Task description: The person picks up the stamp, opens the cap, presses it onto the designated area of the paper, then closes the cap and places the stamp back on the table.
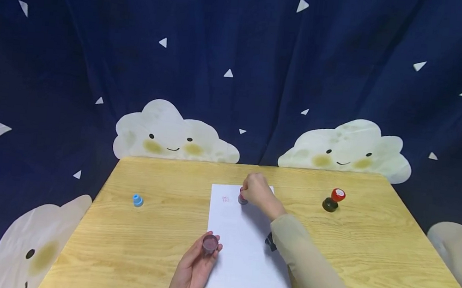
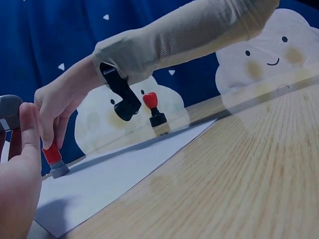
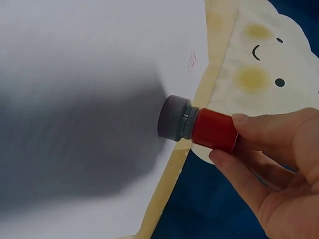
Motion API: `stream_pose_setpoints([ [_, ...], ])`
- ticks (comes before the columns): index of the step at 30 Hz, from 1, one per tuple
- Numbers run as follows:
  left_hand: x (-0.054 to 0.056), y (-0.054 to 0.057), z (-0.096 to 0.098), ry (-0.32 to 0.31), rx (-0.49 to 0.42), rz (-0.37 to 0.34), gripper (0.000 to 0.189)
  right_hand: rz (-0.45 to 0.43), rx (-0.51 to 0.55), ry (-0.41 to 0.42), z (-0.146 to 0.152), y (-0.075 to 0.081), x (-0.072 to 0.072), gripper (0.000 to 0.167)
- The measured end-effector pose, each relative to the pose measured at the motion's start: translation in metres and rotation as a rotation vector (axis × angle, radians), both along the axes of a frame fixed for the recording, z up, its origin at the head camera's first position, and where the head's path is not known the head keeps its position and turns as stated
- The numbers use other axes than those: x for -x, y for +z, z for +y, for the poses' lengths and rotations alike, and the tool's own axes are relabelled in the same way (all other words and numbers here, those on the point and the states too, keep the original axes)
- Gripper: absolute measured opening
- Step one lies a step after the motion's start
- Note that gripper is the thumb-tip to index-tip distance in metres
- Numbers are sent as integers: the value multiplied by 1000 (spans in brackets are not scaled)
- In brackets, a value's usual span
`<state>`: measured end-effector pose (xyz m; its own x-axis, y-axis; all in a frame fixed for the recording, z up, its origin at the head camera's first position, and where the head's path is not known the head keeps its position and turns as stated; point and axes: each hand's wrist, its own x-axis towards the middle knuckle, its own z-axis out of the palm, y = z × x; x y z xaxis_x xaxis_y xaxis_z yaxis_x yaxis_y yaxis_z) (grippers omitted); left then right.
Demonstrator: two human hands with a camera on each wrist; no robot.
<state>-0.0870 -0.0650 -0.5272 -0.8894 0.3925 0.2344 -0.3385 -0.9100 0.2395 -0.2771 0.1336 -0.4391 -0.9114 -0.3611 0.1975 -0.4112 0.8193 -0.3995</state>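
My right hand (image 1: 259, 190) pinches the red handle of a stamp (image 3: 214, 130) between thumb and fingers. The stamp's grey round base is down at the far part of a white sheet of paper (image 1: 241, 256); whether it touches the paper is hard to tell. A small red print (image 1: 226, 199) marks the sheet just left of the stamp. Nearer the sheet's left edge, my left hand (image 1: 194, 268) holds a dark, see-through round cap (image 1: 210, 243) in its fingertips, hollow side up.
To the right on the wooden table (image 1: 370, 259) stands another stamp (image 1: 333, 200) with a red knob and black base. A small light-blue stamp-like piece (image 1: 138, 200) is at the left. Behind the table hangs a dark blue curtain (image 1: 207, 44) with clouds.
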Motion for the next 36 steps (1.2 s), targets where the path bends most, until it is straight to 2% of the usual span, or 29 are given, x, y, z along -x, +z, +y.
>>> stream_pose_setpoints([
  [7,1,0,0,-2,-6,1,47,-2,-36,32,0,1,-1,31],
  [13,2,1,0,5,14,-7,44,-2,-20,6,3,3,-6,40],
  [18,1,1,0,9,24,-6,44,18,18,7,4,-3,-7,45],
  [25,0,1,0,4,7,-18,45,64,67,7,6,-7,-7,27],
  [31,0,2,0,2,6,-26,47,88,90,8,7,2,-11,20],
  [36,-1,3,0,16,26,-37,47,81,117,11,6,16,-19,17],
])
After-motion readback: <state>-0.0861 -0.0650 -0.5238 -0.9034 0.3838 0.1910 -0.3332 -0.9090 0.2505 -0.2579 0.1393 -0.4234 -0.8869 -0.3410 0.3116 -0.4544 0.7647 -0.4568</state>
